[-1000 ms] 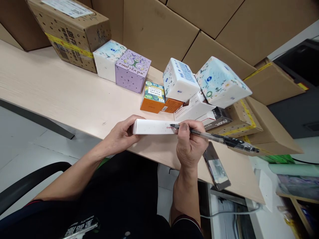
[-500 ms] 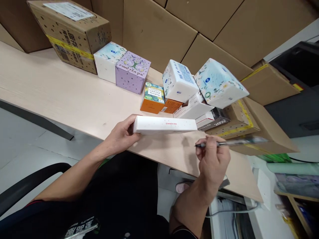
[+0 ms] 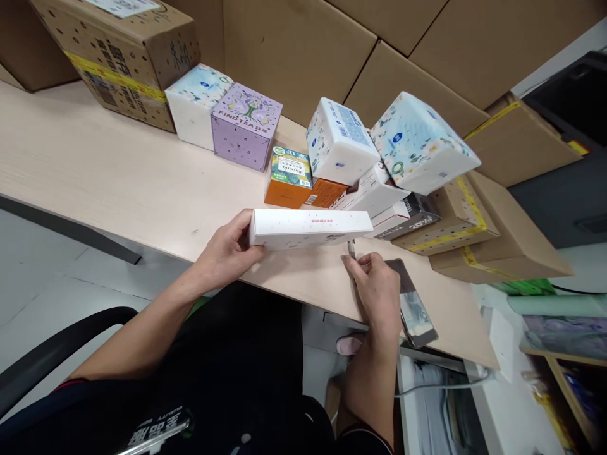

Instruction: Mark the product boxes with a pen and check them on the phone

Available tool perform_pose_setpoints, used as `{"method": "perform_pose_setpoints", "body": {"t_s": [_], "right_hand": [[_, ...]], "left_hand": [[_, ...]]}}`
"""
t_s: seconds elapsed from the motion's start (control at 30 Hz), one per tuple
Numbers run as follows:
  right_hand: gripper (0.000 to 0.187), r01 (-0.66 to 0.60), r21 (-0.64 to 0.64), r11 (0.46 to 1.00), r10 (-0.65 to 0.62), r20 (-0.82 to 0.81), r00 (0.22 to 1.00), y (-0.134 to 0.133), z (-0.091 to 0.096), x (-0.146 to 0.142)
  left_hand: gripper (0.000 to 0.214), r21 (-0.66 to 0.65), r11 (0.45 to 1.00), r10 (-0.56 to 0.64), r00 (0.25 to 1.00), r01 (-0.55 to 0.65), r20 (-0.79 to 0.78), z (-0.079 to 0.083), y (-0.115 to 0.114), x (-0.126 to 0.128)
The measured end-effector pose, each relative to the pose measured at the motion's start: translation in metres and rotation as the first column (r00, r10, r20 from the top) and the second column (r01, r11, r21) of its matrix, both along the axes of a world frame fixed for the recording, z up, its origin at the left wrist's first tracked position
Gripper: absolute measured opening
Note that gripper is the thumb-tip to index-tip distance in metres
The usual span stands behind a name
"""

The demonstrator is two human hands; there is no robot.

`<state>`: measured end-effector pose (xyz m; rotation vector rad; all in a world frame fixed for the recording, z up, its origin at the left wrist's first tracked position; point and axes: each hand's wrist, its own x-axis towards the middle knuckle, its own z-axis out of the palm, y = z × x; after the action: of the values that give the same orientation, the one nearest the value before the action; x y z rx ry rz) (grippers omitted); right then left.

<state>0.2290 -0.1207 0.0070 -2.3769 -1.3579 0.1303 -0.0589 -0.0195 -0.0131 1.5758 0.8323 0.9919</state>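
Observation:
My left hand (image 3: 228, 251) grips the left end of a flat white box (image 3: 310, 229), thumb on the near side, and holds it on edge above the table. Small red lettering runs along its narrow upper face. My right hand (image 3: 378, 284) is low over the tabletop, right of the box, its fingers closed on a slim pen (image 3: 351, 249). Only the pen's end shows past the fingertips, near the box's right end; the palm hides more of it. A dark phone-like slab (image 3: 417, 306) lies on the table beside my right wrist, with a thin dark stick along its near edge.
Behind the white box stand an orange tea box (image 3: 288, 186), a purple box (image 3: 246, 129) and tissue packs (image 3: 341, 142). Large cartons (image 3: 303, 57) wall off the back. More taped cartons (image 3: 502, 246) sit at the right. The table's front edge runs close to my body.
My right hand has come down and leftward to the tabletop, uncovering the dark slab. The white box has shifted slightly up and left in view, still in my left hand.

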Motion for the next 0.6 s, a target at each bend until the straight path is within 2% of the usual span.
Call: {"method": "perform_pose_setpoints", "body": {"t_s": [0.1, 0.17, 0.23, 0.33, 0.47, 0.6], "right_hand": [[0.073, 0.073, 0.102, 0.992, -0.076, 0.025, 0.997, -0.022, 0.007, 0.012], [0.078, 0.114, 0.106, 0.988, -0.126, 0.114, 0.985, -0.045, 0.013, 0.029], [0.088, 0.149, -0.027, 0.988, -0.144, 0.145, 0.979, -0.068, 0.016, 0.050], [0.100, 0.180, -0.197, 0.964, -0.172, 0.056, 0.984, -0.090, 0.012, 0.078], [0.092, 0.083, -0.163, 0.983, -0.091, -0.040, 0.995, -0.094, 0.000, 0.090], [0.099, 0.154, -0.096, 0.983, -0.151, 0.033, 0.988, -0.090, -0.004, 0.078]], "left_hand": [[0.039, 0.004, 1.000, 0.003, 1.000, -0.003, 0.006, 0.000, 0.001, -0.001], [0.038, 0.006, 1.000, 0.004, 1.000, -0.004, 0.003, -0.001, 0.001, -0.001], [0.038, 0.006, 1.000, 0.001, 1.000, -0.001, 0.003, -0.002, 0.001, -0.001], [0.039, 0.004, 1.000, 0.001, 1.000, -0.001, 0.015, -0.001, 0.001, -0.001], [0.042, 0.011, 1.000, -0.008, 1.000, 0.008, 0.008, -0.001, 0.001, 0.000], [0.044, 0.029, 0.999, -0.022, 0.999, 0.021, 0.029, -0.005, 0.004, -0.001]]}}
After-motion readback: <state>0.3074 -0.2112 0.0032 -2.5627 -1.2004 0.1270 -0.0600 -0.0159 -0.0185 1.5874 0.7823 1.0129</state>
